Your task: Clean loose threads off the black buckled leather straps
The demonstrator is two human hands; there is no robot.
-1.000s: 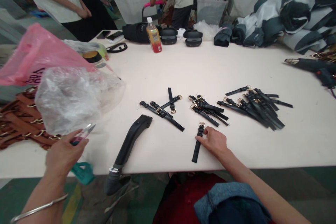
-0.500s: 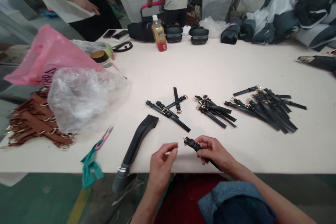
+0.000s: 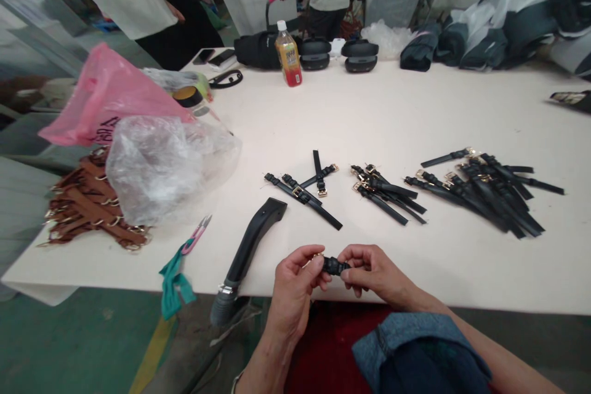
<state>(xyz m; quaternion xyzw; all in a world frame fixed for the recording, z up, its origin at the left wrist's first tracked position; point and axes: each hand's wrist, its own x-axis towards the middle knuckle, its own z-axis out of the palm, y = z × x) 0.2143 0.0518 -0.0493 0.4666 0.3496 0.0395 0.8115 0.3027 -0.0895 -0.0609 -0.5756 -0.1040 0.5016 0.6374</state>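
Between my two hands is a short black buckle strap (image 3: 333,266), held near the table's front edge. My left hand (image 3: 299,274) pinches its gold buckle end, and the buckle is mostly covered by the fingers. My right hand (image 3: 375,271) is closed on the strap further along; the tail is hidden behind that hand. Beyond them lie crossed black straps (image 3: 318,209), a small heap of straps (image 3: 385,197) and a larger heap (image 3: 494,194) to the right, with gold buckles showing.
A black nozzle on a grey hose (image 3: 252,240) lies left of my hands. Pink thread snips (image 3: 197,234) with a teal cloth strip, brown straps (image 3: 90,203), a clear plastic bag (image 3: 161,166) and a pink bag (image 3: 115,89) are further left. A drink bottle (image 3: 289,55) stands behind. Two people stand beyond the table.
My left hand has moved right and closed on the buckle end of the strap. The strap now lies level between both hands. The whole view has shifted slightly left.
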